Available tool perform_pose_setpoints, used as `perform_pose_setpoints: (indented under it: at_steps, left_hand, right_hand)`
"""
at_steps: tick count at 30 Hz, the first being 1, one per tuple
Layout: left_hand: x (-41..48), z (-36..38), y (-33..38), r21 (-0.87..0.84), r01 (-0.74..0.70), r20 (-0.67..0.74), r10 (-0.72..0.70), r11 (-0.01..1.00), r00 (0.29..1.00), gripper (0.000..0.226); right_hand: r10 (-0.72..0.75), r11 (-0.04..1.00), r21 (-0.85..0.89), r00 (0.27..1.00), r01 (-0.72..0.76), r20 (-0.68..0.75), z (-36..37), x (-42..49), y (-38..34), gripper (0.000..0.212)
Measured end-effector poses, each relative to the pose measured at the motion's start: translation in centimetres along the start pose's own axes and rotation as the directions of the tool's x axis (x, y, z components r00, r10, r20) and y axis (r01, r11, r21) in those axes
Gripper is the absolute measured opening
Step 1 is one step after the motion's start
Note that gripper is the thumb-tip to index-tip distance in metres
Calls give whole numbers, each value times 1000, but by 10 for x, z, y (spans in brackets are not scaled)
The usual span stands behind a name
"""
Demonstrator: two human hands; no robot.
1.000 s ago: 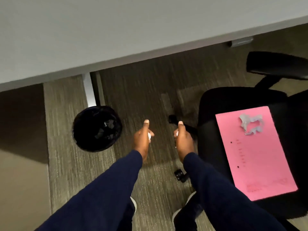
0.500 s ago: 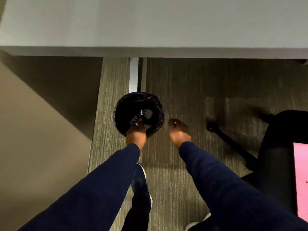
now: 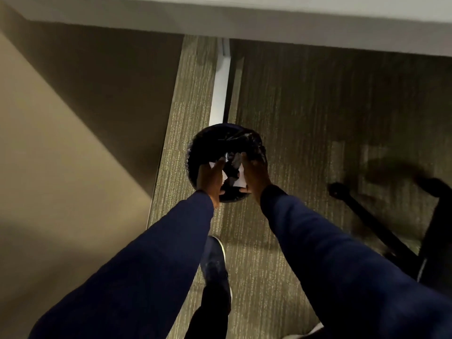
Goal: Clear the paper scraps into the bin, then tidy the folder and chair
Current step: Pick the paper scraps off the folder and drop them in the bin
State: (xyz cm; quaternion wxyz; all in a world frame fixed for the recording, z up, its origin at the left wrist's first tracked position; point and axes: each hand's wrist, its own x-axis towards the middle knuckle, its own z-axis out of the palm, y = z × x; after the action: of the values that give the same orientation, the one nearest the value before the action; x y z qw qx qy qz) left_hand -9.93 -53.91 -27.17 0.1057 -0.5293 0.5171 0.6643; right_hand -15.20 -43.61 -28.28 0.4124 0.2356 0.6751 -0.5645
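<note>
While both arms in dark blue sleeves reach forward, the left hand and right hand hover side by side over the round black bin, which stands on grey-green carpet beside a white table leg. White paper scraps show between the two palms, above the bin's black liner. Whether the fingers grip the scraps or have let go cannot be told. Part of the black chair base shows at right. One dark shoe stands below the bin. No writing or labels can be read.
</note>
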Motion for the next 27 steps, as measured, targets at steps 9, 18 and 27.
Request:
perform_pose_setpoints:
  at_steps: [9,18,27]
  left_hand:
    - [11,-13,1,-56,-54,13,55,997,998,67]
    - [-19,-2,6,230,-104,-83,126,968,989,37]
    - [-98,25,-1,612,-341,140,326,714,935,21]
  right_hand:
    - [-27,996,84,999,25,22,6,0,0,66]
    - [-37,998,-60,999,36,-17,-17,-36,-5,56]
    - [-252,827,-531,966,184,-57,-79,-108,-6,28]
